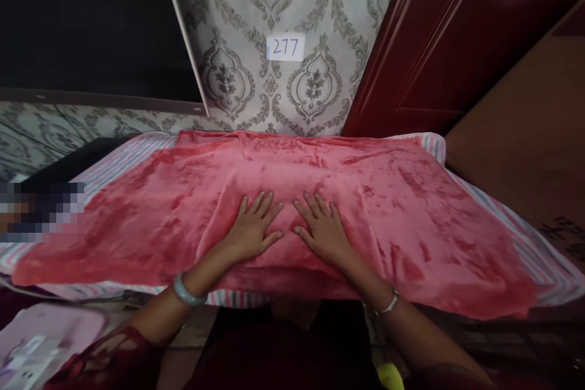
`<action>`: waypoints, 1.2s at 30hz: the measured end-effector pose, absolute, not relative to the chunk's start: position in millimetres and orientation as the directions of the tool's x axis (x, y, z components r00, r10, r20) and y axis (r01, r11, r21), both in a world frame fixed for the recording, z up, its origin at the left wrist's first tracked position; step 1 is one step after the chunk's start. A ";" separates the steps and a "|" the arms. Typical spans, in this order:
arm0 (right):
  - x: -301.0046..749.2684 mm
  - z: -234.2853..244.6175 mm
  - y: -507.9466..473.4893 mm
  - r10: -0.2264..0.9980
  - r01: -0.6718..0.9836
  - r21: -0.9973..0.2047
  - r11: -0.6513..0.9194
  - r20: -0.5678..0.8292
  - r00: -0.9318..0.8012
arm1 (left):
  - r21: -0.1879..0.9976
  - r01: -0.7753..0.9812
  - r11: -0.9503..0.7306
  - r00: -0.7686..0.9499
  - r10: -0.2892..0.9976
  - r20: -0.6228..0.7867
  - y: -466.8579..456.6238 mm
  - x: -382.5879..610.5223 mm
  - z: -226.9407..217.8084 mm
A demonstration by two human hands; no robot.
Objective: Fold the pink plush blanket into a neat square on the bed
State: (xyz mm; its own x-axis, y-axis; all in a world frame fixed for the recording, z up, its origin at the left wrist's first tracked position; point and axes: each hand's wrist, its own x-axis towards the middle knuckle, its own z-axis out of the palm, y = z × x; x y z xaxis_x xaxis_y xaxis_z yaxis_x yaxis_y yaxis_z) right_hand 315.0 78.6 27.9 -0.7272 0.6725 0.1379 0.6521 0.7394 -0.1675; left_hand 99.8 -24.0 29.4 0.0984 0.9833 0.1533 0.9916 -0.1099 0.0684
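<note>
My left hand (254,226) lies flat with its fingers spread on a folded plush pink piece of fabric (292,180). My right hand (323,228) rests flat on the same piece, fingers apart, the two thumbs pointing toward each other. Under the folded piece spreads a larger plush pink blanket (448,225), rumpled along its back edge. Whether the folded piece is separate from the blanket or part of it, I cannot tell. A striped cloth (119,161) shows beneath the blanket at both ends and along the front.
A dark screen (91,24) stands at the back left. On the patterned wall (315,97) is a label (286,47) reading 277. A dark red door (411,42) and a brown cardboard box (525,116) are at the right. A pale pink stool-like surface (86,320) sits at lower left.
</note>
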 end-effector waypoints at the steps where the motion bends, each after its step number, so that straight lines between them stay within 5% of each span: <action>1: 314.8 25.8 79.1 0.674 0.654 -0.168 0.738 0.148 -0.723 | 0.075 0.990 -0.119 0.106 0.981 0.165 -23.0 98.2 26.8; 10: 313.3 20.9 80.1 0.673 0.640 -0.214 0.738 0.166 -0.721 | 0.117 0.985 -0.124 0.104 0.981 0.165 -17.7 94.1 20.7; 15: 329.9 26.9 89.7 0.643 0.558 -0.340 0.757 0.242 -0.726 | 0.136 0.986 -0.097 0.076 0.985 0.153 -20.9 95.2 36.4; 20: 393.3 11.9 107.3 0.778 0.596 -0.507 0.623 0.479 -0.406 | 0.166 0.984 0.066 -0.104 0.966 0.235 -42.5 72.3 52.1; 24: 434.1 -11.2 112.4 0.908 0.613 -0.681 0.399 0.385 -0.164 | 0.405 0.880 0.247 -0.353 0.911 0.212 -58.0 41.2 44.1; 28: 440.0 -16.1 112.0 0.956 0.593 -0.750 0.294 0.235 -0.178 | 0.650 0.686 0.326 -0.521 0.844 0.127 -61.9 23.9 38.1; 36: 434.2 -6.5 119.2 0.973 0.513 -0.836 0.192 0.092 -0.214 | 0.861 0.376 0.342 -0.613 0.789 -0.045 -58.5 7.6 44.0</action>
State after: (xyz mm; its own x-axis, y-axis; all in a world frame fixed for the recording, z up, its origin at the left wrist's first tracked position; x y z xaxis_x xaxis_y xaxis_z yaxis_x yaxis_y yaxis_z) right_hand 434.2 119.2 -6.5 -0.2137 0.9725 0.0922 0.5132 0.1921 -0.8365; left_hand 7.6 -58.5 44.0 -0.6127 0.7890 -0.0451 0.3765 0.3416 0.8612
